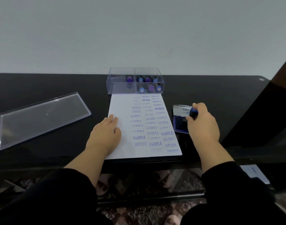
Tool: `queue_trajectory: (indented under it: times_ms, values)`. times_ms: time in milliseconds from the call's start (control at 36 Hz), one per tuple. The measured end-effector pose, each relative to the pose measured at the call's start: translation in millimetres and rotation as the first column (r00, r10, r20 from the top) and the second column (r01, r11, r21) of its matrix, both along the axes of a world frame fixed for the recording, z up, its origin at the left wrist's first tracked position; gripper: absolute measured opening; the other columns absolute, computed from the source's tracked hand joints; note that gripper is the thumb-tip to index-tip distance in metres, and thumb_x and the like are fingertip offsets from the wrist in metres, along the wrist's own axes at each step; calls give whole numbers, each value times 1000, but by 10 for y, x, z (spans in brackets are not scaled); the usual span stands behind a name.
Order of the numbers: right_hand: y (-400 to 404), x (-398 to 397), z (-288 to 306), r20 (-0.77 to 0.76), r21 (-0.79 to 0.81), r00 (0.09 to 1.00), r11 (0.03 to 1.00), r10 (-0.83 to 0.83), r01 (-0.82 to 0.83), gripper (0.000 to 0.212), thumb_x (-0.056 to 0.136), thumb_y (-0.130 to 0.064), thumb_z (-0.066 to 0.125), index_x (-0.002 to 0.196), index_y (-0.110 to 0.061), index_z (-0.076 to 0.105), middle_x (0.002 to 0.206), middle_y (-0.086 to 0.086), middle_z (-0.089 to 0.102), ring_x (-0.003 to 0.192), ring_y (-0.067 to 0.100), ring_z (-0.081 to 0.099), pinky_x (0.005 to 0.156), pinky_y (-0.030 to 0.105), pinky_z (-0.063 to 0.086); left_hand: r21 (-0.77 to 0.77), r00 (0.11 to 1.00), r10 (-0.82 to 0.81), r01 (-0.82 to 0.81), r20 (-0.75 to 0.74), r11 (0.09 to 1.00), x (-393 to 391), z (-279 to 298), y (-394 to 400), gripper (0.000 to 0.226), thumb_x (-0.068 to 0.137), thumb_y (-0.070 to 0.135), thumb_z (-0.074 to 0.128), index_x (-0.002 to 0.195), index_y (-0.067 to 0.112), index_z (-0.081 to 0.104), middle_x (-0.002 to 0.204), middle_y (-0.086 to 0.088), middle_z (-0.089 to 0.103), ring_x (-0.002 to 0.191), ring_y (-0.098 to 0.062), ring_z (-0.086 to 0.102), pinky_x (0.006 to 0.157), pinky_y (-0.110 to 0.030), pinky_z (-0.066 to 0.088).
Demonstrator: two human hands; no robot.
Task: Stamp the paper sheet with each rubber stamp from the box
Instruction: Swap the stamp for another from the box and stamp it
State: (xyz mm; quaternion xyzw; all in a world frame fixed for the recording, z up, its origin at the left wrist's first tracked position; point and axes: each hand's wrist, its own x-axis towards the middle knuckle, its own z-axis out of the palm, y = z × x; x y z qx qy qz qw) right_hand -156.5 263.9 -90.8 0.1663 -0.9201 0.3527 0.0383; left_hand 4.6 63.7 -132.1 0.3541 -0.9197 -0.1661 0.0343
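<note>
- At the far left, the clear box lid (pixel 43 118) lies flat on the black table (pixel 41 156), well apart from everything else; the box is already open.
- Your left hand (pixel 106 133) lies flat with straight fingers on the near-left part of the paper sheet (pixel 122 103), pinning it; it holds nothing.
- The sheet's right half already carries many blue prints: AIR MAIL, FRAGILE, EXPRESS, SAMPLE, AMENDED and a fainter one that looks like FAX OUT. Its left strip is bare, so you have room for more.
- Just beyond the sheet's far edge, the clear box (pixel 121 85) holds one stamp in its left compartment and about six in its right (pixel 148 84). Which of these you have used cannot be told from here.
- At the right, your right hand (pixel 202 122) grips a blue-handled rubber stamp (pixel 193 112), set down on the open ink pad (pixel 179 123) just beside the sheet's right edge.
- By my judgement you are well into the task and inking for another print; that print and any unused stamps remain.
</note>
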Motion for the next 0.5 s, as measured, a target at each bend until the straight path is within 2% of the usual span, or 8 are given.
queue_trajectory:
  times_ms: [250, 333, 389, 444, 500]
  values:
    - [-55, 242, 95, 1, -74, 992, 989, 125, -124, 31, 93, -19, 57, 121, -28, 48, 111, -7, 61, 87, 16, 58, 66, 31, 47, 0, 1000, 3, -3, -6, 1000, -3, 3, 0, 51, 101, 25, 20, 152, 20, 15, 160, 5, 6, 146, -12, 5, 117, -30, 5]
    - [-79, 336, 93, 10, -97, 984, 979, 180, -178, 32, 92, -18, 58, 121, -29, 49, 91, -16, 57, 77, 7, 53, 58, 23, 41, 3, 1000, 4, -4, -10, 1000, -4, 4, 6, 51, 101, 25, 20, 152, 21, 15, 160, 6, 6, 146, -12, 5, 117, -30, 6]
    - [-108, 409, 92, 23, -81, 977, 974, 213, -211, 35, 92, -20, 59, 124, -31, 49, 79, -21, 50, 78, 9, 54, 60, 27, 42, 6, 1000, 4, -4, -10, 1000, -7, 1, 5, 51, 101, 25, 20, 152, 20, 15, 160, 5, 6, 146, -12, 5, 117, -30, 6]
    - [-141, 496, 95, 25, -63, 966, 965, 257, -255, 37, 92, -20, 59, 126, -30, 48, 82, -23, 51, 87, 12, 56, 68, 31, 48, 6, 1000, 4, -4, -6, 1000, -7, 2, 1, 52, 101, 24, 20, 152, 20, 15, 160, 5, 6, 146, -13, 5, 117, -30, 5]
    - [-173, 579, 99, 11, -37, 955, 954, 297, -297, 37, 92, -20, 59, 126, -28, 48, 99, -19, 58, 93, 14, 57, 72, 31, 48, 4, 1000, 1, -1, -3, 1000, -7, 4, 1, 52, 101, 24, 20, 152, 20, 14, 160, 5, 5, 146, -13, 5, 118, -30, 5]
